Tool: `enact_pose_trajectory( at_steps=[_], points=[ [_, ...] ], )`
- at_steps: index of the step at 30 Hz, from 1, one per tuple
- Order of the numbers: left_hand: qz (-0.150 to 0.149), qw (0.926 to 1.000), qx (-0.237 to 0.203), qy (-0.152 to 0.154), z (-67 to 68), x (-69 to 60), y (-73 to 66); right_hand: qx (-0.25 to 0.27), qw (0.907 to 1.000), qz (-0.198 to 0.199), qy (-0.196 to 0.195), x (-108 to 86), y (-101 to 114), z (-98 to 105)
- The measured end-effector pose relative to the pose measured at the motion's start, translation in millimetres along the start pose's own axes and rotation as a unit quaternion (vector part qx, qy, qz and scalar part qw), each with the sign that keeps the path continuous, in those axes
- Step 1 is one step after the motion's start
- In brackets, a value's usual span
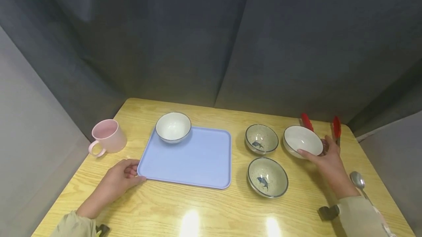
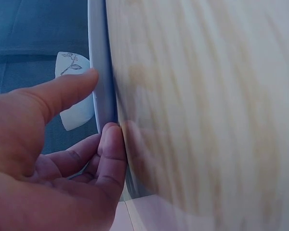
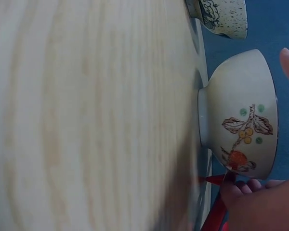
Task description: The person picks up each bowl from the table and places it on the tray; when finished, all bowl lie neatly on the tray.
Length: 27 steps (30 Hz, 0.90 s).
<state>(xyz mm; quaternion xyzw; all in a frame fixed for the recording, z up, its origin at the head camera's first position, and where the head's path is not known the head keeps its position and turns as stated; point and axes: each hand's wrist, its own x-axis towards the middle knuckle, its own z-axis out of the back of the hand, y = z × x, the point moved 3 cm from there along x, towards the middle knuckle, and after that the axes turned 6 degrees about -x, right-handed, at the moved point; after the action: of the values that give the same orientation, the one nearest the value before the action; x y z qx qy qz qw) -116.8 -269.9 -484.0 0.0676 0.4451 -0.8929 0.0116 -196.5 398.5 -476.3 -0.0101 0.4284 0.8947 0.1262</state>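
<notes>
A light blue tray [image 1: 197,163] lies on the wooden table, and a white bowl [image 1: 173,127] stands in its far left corner. My left hand [image 1: 119,177] holds the tray's near left corner, thumb at the rim and fingers curled by the edge, as the left wrist view shows. At the right, my right hand [image 1: 329,167] grips a second white bowl [image 1: 301,140], thumb at its rim and fingers against its side. Fruit and leaf patterns on this bowl [image 3: 243,115] show in the right wrist view. Whether its foot touches the table is hard to tell.
Two speckled bowls with fish drawings, a far one [image 1: 262,138] and a near one [image 1: 267,176], stand between tray and right hand. A pink mug [image 1: 108,136] is at the left. Red-tipped tongs [image 1: 306,121] lie behind the right hand; a spoon [image 1: 357,180] lies at the right.
</notes>
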Motion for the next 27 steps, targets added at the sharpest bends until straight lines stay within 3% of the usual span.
enact_pose_trajectory(
  at_steps=[10,17,27],
  points=[
    [0.002,1.0000,-0.001,0.004,0.1,0.9,-0.4,-0.020,0.9998,-0.005,0.000,1.1,-8.3,-3.3],
    [0.005,1.0000,0.002,0.003,0.4,1.3,1.3,-0.023,0.9995,0.020,-0.005,1.1,-9.1,-6.5],
    [0.004,1.0000,0.001,0.006,0.0,1.7,2.3,-0.024,0.9995,0.021,0.002,-0.5,-9.3,-10.5]
  ],
)
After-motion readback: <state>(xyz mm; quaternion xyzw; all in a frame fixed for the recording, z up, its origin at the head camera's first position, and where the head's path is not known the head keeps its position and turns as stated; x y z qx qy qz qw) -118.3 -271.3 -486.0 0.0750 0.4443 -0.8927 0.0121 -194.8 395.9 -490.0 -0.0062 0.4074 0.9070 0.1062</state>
